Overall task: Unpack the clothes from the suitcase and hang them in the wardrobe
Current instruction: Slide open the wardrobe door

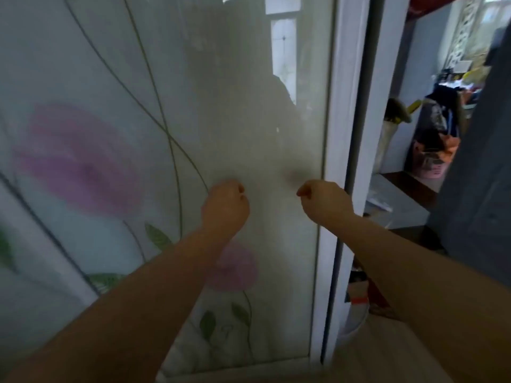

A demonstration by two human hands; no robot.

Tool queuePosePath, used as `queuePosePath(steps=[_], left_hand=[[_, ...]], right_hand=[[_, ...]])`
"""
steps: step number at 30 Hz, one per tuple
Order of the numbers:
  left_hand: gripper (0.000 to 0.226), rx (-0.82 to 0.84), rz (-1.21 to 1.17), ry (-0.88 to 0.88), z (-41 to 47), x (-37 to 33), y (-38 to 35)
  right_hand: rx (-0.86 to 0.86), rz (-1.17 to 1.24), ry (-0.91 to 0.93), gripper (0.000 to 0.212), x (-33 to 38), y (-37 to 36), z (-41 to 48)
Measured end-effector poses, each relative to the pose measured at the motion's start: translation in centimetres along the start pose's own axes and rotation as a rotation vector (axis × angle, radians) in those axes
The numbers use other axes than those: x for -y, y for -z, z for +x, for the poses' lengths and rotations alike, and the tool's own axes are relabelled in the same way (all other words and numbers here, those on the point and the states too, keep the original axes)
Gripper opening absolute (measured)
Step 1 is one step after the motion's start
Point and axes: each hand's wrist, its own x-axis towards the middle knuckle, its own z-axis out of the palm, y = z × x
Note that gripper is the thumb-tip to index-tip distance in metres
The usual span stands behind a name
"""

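Left hand [225, 205]: fingers curled, empty, knuckles at the wardrobe door [166, 106].
Right hand [323, 201]: curled, empty, beside the door frame [336, 120], likely to slide it.
Clothes, suitcase: out of view.

Left hand [225, 205], right hand [326, 201]: both bare. Forearms [154, 286] uncovered from the wrists back to the lower frame edge, slender, looming wider toward my camera. Fingertips blurred, nail detail too soft to read. Pale cream cloth [387, 355] low beside my right arm; whether it is my clothing, cannot tell.
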Motion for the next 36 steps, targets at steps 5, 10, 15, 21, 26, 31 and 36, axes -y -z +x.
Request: queuePosePath(steps=[5, 10, 15, 21, 26, 31, 36], left_hand=[[0.049, -0.180, 0.063, 0.036, -0.9, -1.3, -0.2], [0.088, -0.215, -0.032, 0.248, -0.5, -3.1, -1.5], [0.099, -0.152, -0.451, 0.552, 0.7, -5.5, -2.5], [0.102, -0.158, -0.438, 0.619, 1.9, -6.0, -3.2], [0.104, -0.168, -0.450, 0.671, 2.6, -6.0, -3.4], [0.106, -0.185, -0.468, 0.702, 3.3, -5.1, -3.4], [0.107, -0.217, -0.440, 0.721, 3.4, -4.1, -2.6]], right_hand=[[-0.046, 0.014, -0.009, 0.030, -0.8, 0.0, 0.8], [-0.179, 0.034, 0.049, 0.030, -1.6, 0.0, 0.9], [-0.287, 0.016, 0.052, 0.035, -2.9, 0.2, 1.2], [-0.360, -0.032, -0.035, 0.061, -3.0, 0.3, 0.9], [-0.298, -0.009, -0.107, 0.080, -2.4, -0.2, 1.2], [-0.298, -0.004, -0.085, 0.083, -1.7, -0.4, 1.5], [-0.244, -0.031, -0.056, 0.087, -0.4, -0.8, 1.0]])
